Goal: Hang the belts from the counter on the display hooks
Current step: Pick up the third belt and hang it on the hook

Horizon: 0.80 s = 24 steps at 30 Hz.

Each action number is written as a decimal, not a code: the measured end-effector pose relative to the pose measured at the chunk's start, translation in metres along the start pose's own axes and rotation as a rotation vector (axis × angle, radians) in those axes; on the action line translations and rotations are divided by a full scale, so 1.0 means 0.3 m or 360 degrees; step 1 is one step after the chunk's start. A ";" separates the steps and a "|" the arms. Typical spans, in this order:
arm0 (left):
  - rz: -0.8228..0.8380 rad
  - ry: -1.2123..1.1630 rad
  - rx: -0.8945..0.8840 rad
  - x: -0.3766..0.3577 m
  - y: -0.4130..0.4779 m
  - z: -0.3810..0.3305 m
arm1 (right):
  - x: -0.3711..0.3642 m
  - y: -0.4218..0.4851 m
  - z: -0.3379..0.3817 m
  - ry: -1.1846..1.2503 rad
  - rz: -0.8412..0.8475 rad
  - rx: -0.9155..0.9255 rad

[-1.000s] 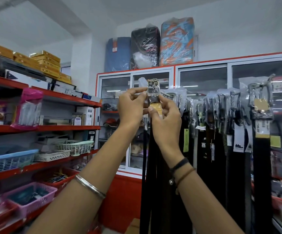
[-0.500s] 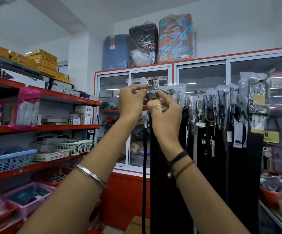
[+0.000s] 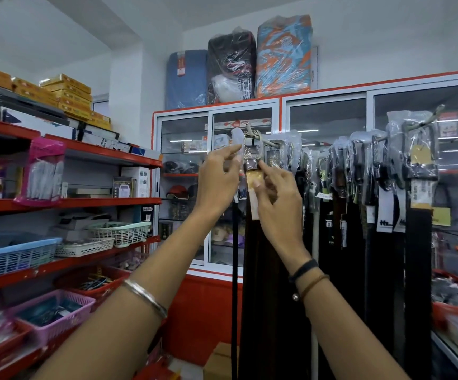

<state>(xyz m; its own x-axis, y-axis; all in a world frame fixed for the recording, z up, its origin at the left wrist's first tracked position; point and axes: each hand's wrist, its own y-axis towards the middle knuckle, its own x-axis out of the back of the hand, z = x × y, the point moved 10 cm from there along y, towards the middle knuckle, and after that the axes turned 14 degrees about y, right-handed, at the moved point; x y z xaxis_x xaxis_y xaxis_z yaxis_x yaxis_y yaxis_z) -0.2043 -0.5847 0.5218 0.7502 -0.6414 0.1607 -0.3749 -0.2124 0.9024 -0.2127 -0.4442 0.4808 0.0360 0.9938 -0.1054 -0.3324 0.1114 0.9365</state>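
Note:
A dark brown belt [image 3: 260,270] hangs straight down, its ornate metal buckle [image 3: 250,156] over the leftmost display hook [image 3: 249,132]. My left hand [image 3: 218,185] is raised at the buckle's left side, fingertips pinching the clear plastic wrap [image 3: 236,138] on it. My right hand [image 3: 278,204] is just below and right, index fingertip on the buckle's lower edge and thumb on the yellow tag [image 3: 253,179] under it. More wrapped belts [image 3: 359,187] hang in a row on hooks to the right. The counter is out of view.
Red shelves [image 3: 66,202] with baskets and boxes run along the left. A glass-fronted cabinet [image 3: 326,122] stands behind the belt rack, wrapped bundles on top. A thin black belt [image 3: 234,283] dangles left of the brown one. A cardboard box [image 3: 222,357] sits on the floor below.
The buckle has gone from held in front of the hook to sitting over it. Both hands have loosened from a full grip to fingertip contact and dropped slightly.

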 end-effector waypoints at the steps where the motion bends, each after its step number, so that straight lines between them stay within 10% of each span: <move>1: -0.0059 0.0102 -0.0137 0.010 -0.020 -0.016 | 0.011 -0.008 0.003 -0.0050 0.0035 0.0089; 7: 0.0099 0.0338 -0.0643 -0.062 -0.104 -0.048 | 0.011 -0.039 -0.029 -0.0224 0.0378 0.0341; 16: 0.0245 0.0488 -0.0619 -0.156 -0.068 0.011 | 0.023 -0.028 -0.056 -0.0373 0.0346 0.0418; 24: 0.0226 0.0660 -0.0594 -0.237 -0.050 0.029 | 0.058 -0.023 -0.130 -0.1295 0.0145 0.0602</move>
<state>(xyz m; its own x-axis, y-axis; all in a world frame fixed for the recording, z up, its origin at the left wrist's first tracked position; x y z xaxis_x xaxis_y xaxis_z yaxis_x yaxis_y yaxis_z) -0.2567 -0.5423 0.4936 0.8856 -0.2860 0.3659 -0.3263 0.1774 0.9285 -0.2465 -0.4277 0.4593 0.7283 0.6765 0.1091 -0.0394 -0.1176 0.9923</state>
